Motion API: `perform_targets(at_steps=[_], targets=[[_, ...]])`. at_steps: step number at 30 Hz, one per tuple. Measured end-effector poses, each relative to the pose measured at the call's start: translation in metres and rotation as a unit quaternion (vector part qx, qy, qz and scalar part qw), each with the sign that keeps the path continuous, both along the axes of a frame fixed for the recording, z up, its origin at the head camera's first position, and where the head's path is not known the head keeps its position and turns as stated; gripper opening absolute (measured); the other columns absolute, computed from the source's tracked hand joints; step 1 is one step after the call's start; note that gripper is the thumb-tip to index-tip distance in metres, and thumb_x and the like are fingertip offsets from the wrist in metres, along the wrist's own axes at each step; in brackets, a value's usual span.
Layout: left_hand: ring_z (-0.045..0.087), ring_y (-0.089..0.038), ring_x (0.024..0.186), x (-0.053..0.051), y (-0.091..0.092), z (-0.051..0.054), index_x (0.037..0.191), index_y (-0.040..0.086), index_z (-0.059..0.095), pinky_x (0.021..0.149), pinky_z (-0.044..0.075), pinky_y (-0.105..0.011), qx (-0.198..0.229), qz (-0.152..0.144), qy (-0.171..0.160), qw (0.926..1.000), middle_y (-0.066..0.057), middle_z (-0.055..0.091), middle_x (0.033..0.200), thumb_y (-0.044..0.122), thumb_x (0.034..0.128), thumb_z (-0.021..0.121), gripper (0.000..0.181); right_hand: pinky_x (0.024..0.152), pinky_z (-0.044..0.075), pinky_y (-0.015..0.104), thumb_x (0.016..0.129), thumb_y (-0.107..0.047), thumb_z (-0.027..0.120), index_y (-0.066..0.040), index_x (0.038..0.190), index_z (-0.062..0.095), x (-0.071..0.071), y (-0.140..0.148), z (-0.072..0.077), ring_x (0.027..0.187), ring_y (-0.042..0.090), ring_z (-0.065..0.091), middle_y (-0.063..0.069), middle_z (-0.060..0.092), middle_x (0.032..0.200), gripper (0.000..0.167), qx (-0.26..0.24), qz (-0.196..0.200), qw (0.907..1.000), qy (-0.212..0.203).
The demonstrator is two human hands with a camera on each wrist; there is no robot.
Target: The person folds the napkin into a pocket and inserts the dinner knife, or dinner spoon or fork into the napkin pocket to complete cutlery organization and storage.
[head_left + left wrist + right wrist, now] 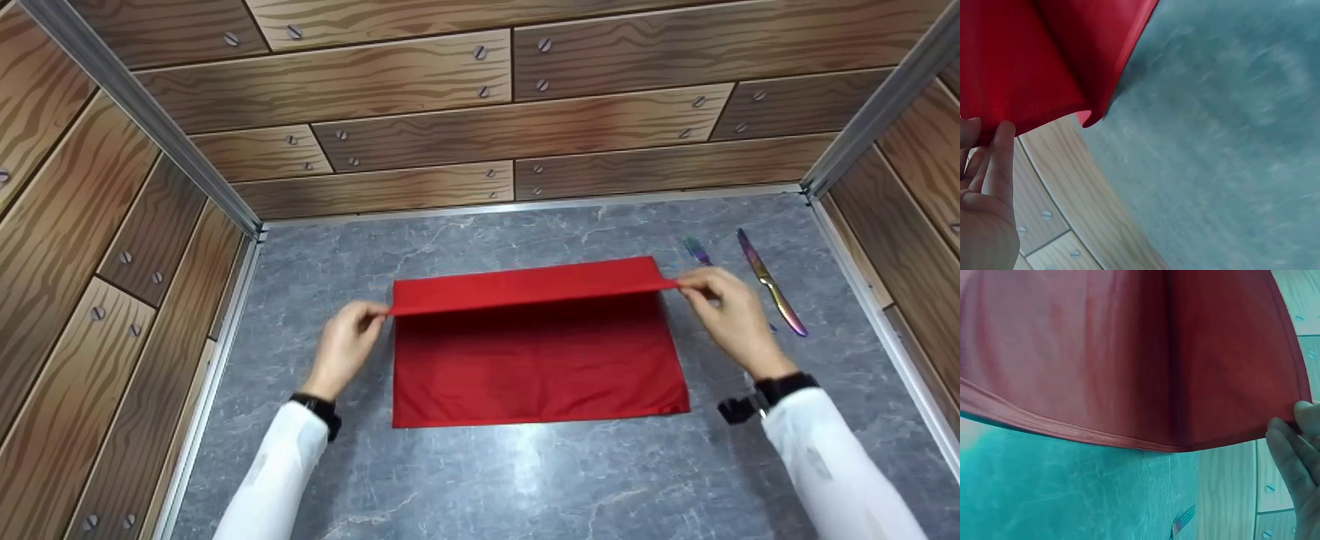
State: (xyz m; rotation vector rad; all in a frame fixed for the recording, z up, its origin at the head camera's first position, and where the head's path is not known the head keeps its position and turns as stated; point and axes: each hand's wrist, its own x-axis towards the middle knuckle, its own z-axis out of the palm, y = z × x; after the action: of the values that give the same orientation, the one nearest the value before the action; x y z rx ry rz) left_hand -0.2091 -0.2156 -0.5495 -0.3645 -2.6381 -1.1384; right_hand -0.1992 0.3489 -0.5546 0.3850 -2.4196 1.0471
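Note:
A red cloth napkin (525,367) lies on the grey marbled table, its far part lifted and folded over toward the person. My left hand (347,345) pinches the left corner of the raised edge between thumb and fingers; the left wrist view shows the same hand (991,197) at the cloth (1022,62). At the opposite corner, my right hand (731,319) pinches the cloth, also seen in the right wrist view with the hand (1297,455) at the hem of the napkin (1230,354). Between both hands the raised edge is stretched nearly straight, above the flat near part.
To the right lie a rainbow-coloured knife (769,281) and a fork (697,250), the fork partly hidden behind my right hand. Wood-patterned walls (420,82) with metal edge strips enclose the marbled table (465,487) at the back and sides.

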Motion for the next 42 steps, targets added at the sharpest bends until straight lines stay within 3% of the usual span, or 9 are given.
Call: perform_targets(at_steps=[10, 17, 22, 27, 36, 42], targets=[[0.069, -0.021, 0.096, 0.052, -0.009, -0.028, 0.103, 0.005, 0.073, 0.082, 0.059, -0.034, -0.029, -0.065, 0.016, 0.9974, -0.006, 0.072, 0.104, -0.011, 0.0871, 0.072, 0.023, 0.087, 0.046, 0.006, 0.073, 0.02, 0.081, -0.002, 0.094, 0.078, 0.056, 0.004, -0.02, 0.094, 0.019, 0.068, 0.009, 0.074, 0.102, 0.031, 0.039, 0.054, 0.9967, 0.046], [0.069, -0.027, 0.106, 0.078, -0.012, -0.045, 0.103, 0.004, 0.074, 0.092, 0.057, -0.04, -0.085, -0.086, -0.026, 0.9923, -0.008, 0.072, 0.109, -0.007, 0.0879, 0.074, 0.019, 0.088, 0.043, 0.004, 0.071, 0.016, 0.084, -0.004, 0.093, 0.078, 0.092, 0.001, -0.043, 0.092, 0.026, 0.07, 0.005, 0.074, 0.103, 0.031, 0.078, 0.047, 0.9958, -0.004], [0.067, -0.028, 0.111, 0.088, -0.012, -0.049, 0.104, 0.006, 0.075, 0.098, 0.054, -0.043, -0.115, -0.099, -0.055, 0.9868, -0.007, 0.071, 0.112, 0.0, 0.0911, 0.073, 0.015, 0.09, 0.04, 0.004, 0.069, 0.015, 0.086, -0.005, 0.092, 0.079, 0.108, 0.0, -0.055, 0.091, 0.028, 0.071, 0.007, 0.074, 0.102, 0.031, 0.078, 0.039, 0.9959, -0.023], [0.068, -0.023, 0.109, 0.098, -0.013, -0.054, 0.104, 0.01, 0.075, 0.096, 0.055, -0.041, -0.126, -0.101, -0.064, 0.9848, -0.003, 0.071, 0.112, 0.004, 0.0917, 0.074, 0.014, 0.088, 0.041, 0.005, 0.069, 0.014, 0.086, -0.007, 0.09, 0.078, 0.117, 0.0, -0.064, 0.092, 0.027, 0.07, 0.006, 0.074, 0.104, 0.031, 0.083, 0.037, 0.9952, -0.035], [0.069, -0.022, 0.107, 0.106, -0.016, -0.068, 0.104, 0.008, 0.074, 0.092, 0.057, -0.038, -0.156, -0.146, -0.033, 0.9764, -0.006, 0.07, 0.112, 0.004, 0.0919, 0.075, 0.013, 0.091, 0.041, 0.008, 0.067, 0.013, 0.087, -0.008, 0.089, 0.078, 0.128, 0.0, -0.073, 0.095, 0.028, 0.071, 0.005, 0.074, 0.106, 0.032, 0.107, 0.037, 0.9932, -0.028], [0.07, -0.023, 0.103, 0.104, -0.017, -0.072, 0.102, 0.007, 0.075, 0.088, 0.058, -0.037, -0.18, -0.18, 0.0, 0.9671, -0.006, 0.07, 0.111, 0.003, 0.0905, 0.076, 0.013, 0.083, 0.051, 0.025, 0.07, 0.006, 0.088, -0.011, 0.09, 0.078, 0.131, -0.001, -0.075, 0.096, 0.023, 0.071, 0.003, 0.073, 0.108, 0.027, 0.16, 0.042, 0.986, -0.024]])
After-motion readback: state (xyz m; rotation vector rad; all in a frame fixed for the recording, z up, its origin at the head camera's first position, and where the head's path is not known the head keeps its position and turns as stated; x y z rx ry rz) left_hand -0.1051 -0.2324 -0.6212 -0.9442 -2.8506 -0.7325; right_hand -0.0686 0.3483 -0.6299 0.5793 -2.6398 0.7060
